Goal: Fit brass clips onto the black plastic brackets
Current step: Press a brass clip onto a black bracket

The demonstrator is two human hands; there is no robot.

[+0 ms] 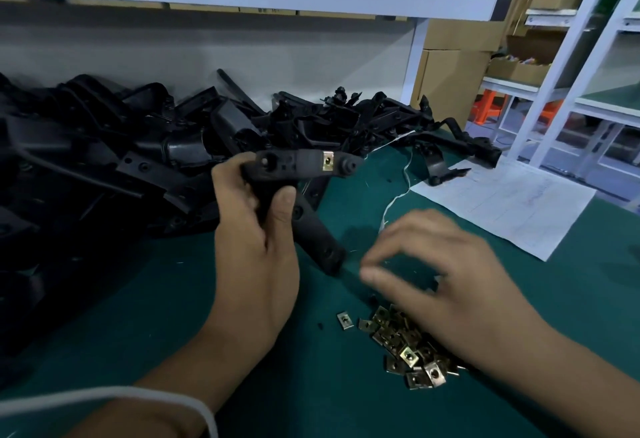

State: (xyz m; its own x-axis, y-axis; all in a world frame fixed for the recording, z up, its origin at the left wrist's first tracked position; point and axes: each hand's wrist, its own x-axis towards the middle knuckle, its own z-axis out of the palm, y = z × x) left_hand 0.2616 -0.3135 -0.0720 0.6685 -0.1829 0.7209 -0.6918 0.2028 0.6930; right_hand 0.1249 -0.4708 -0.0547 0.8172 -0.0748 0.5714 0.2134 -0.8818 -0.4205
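My left hand (pixel 254 240) grips a black plastic bracket (pixel 298 166) and holds it up over the green mat. One brass clip (pixel 327 160) sits on the bracket's upper arm, near its right end. The bracket's lower arm points down to the right, towards the mat. My right hand (pixel 446 271) hovers, blurred, just above a heap of loose brass clips (pixel 408 347), with its fingers apart and curled. I see nothing held between those fingers.
A big pile of black brackets (pixel 138 160) fills the left and back of the green mat (pixel 311 385). A sheet of paper (pixel 512 202) lies at the right, with a white string (pixel 401 192) beside it. White shelving and cardboard boxes (pixel 453 67) stand behind.
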